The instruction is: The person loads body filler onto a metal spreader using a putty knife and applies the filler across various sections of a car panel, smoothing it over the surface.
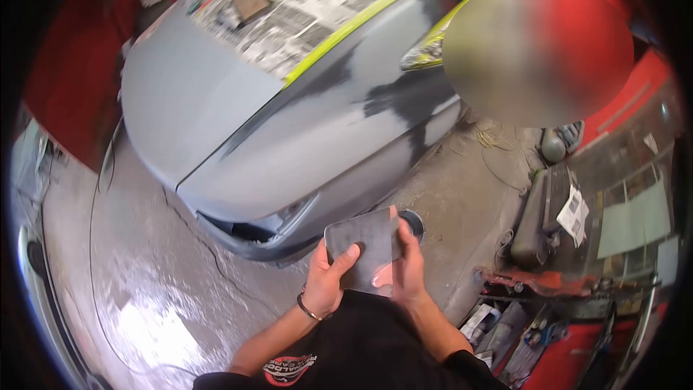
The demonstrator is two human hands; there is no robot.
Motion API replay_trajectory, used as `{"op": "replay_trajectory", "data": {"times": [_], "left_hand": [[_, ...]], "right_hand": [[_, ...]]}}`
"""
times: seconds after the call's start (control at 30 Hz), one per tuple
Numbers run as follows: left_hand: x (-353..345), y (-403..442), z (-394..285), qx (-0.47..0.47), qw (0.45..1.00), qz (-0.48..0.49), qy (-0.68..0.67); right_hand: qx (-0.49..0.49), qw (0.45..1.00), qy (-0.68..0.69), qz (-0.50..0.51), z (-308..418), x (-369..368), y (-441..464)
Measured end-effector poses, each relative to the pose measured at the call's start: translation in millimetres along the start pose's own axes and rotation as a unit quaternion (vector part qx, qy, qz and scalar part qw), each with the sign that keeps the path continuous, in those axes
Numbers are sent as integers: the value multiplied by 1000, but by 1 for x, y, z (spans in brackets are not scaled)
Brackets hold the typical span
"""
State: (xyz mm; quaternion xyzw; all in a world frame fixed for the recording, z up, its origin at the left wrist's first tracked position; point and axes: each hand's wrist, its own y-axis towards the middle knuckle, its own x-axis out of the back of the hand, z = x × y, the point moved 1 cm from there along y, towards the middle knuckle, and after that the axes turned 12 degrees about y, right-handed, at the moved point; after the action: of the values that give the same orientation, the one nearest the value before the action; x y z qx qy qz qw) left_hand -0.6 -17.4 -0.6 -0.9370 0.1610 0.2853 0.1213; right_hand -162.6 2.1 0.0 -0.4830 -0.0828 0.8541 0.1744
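A flat, dark grey rectangular sheet (361,235) with rounded corners is held up in front of my body. Its exact kind I cannot make out. My left hand (328,278) grips the left edge, thumb lying across the face. On the opposite edge my right hand (410,263) is closed, its fingers partly hidden. Beyond both hands stands a car (303,152) with dull grey primer and darker patches on its side. Newspaper (310,7) edged with yellow-green tape (346,29) covers its upper surface. Behind my right hand a dark round bucket (413,222) is partly covered.
A brown block (251,3) lies on the newspaper. The floor (144,245) looks wet and shiny, with a dark cable (216,263) across it. At right are a dark tank (533,220), a red metal piece (541,282) and boxes of tools (516,339). A blurred oval hides the upper right.
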Motion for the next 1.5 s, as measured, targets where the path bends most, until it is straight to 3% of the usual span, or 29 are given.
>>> {"op": "replay_trajectory", "data": {"times": [0.13,0.2,0.23,0.3,0.37,0.43,0.5,0.57,0.6,0.63,0.67,0.73,0.8,0.93,1.03,1.07,1.2,1.27,1.33,1.4,1.5], "left_hand": [[-17,5,-12,1,1000,-22,18],[-12,3,-17,-9,999,-45,19],[-7,1,-24,-15,998,-55,16],[3,-2,-42,-25,997,-73,3],[19,-4,-55,-60,993,-106,2],[38,-10,-64,-70,990,-126,1],[55,-10,-68,-83,985,-153,7],[58,-7,-77,-94,984,-151,3],[58,-4,-81,-106,983,-147,-1],[60,-4,-85,-117,982,-145,-2],[64,-3,-86,-137,978,-156,9],[72,1,-91,-148,975,-163,3],[73,3,-100,-165,971,-171,15],[78,-5,-109,-200,955,-215,42],[84,-17,-106,-190,964,-183,37],[86,-23,-107,-172,976,-127,47],[71,-33,-102,-192,959,-206,35],[74,-37,-108,-183,974,-128,29],[79,-38,-111,-182,975,-123,37],[78,-34,-104,-195,959,-202,46],[72,-28,-106,-170,966,-192,37]], "right_hand": [[-11,996,9,88,10,45,2],[-3,947,-316,-56,9,132,-1],[53,863,-503,6,8,186,-7],[-68,704,-701,-92,-4,317,-41],[-226,682,-676,-165,-11,380,-96],[-335,706,-607,-147,14,388,-143],[-426,815,-380,-99,64,350,-156],[-309,906,-175,-231,107,252,-152],[-184,943,-148,-234,119,244,-155],[-139,960,-143,-194,116,225,-146],[-155,969,-159,-112,102,199,-132],[-232,951,-189,76,58,150,-104],[-322,888,-217,247,22,112,-93],[-394,788,-224,418,-5,73,-84],[-417,752,-228,457,-9,65,-87],[-423,745,-226,463,-10,62,-85],[-427,745,-233,456,1,58,-83],[-427,756,-243,432,20,61,-84],[-421,773,-246,405,39,67,-89],[-420,788,-245,378,60,72,-101],[-406,812,-240,343,90,83,-124]]}}
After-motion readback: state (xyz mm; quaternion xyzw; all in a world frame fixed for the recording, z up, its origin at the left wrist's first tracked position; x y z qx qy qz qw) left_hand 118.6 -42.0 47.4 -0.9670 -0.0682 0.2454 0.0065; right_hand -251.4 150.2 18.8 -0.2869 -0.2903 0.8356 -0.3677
